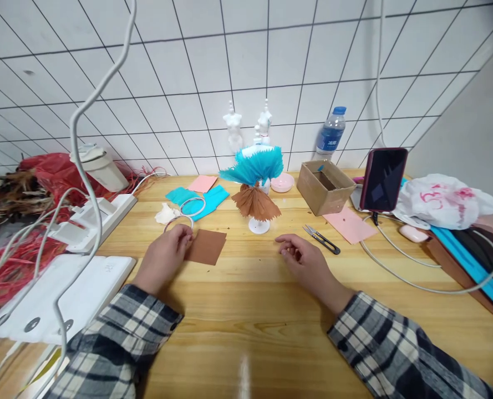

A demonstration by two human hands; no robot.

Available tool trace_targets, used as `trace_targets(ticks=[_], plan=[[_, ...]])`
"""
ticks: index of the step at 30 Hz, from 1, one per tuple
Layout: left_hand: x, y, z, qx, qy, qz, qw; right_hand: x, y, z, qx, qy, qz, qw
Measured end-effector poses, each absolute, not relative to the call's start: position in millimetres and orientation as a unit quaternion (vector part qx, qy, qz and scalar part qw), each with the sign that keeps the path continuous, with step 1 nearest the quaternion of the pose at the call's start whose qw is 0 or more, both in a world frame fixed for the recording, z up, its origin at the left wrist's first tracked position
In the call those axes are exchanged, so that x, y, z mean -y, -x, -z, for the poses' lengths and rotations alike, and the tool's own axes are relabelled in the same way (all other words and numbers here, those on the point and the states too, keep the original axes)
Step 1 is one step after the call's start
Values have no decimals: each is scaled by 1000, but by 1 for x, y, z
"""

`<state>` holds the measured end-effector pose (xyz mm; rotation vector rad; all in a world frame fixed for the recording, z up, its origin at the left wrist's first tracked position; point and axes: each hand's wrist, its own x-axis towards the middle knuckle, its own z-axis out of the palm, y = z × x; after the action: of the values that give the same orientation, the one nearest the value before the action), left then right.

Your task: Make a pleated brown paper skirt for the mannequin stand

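My left hand is closed at the left edge of a square of brown paper, its fingertips pressed together on it. Just behind that hand lies a pale ring on blue paper. My right hand rests on the table with loosely curled fingers, apart and holding nothing. Between and beyond the hands stands a small white mannequin on a round base, wearing pleated blue paper above pleated brown paper. Black thread snips lie to the right of my right hand.
Behind stand two white mannequins, a pink dish, a cardboard box and a bottle. A phone and cables are at right; a power strip and white case at left. A cable hangs in front.
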<state>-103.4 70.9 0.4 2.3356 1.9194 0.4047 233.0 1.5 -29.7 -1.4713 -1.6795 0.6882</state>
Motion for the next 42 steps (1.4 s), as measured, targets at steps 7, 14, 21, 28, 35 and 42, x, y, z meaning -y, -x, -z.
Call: trace_targets(ticks=[7, 14, 21, 28, 35, 42], plan=[[-61, 81, 11, -584, -798, -115, -93, 2, -229, 32, 673, 566, -278, 387], [-51, 62, 11, -533, -841, -94, 7, 2, -226, 32, 694, 553, -270, 374], [-19, 9, 3, -484, -800, -314, 163, 18, -203, 24, 672, 467, -454, 352], [-1, -39, 12, -467, -665, -420, 404, 17, -194, 24, 557, 498, -485, 455], [0, -39, 15, -447, -584, -400, 548, 14, -204, 25, 561, 463, -539, 424], [1, -30, 13, -384, -588, -414, 579, 20, -199, 28, 617, 441, -537, 369]])
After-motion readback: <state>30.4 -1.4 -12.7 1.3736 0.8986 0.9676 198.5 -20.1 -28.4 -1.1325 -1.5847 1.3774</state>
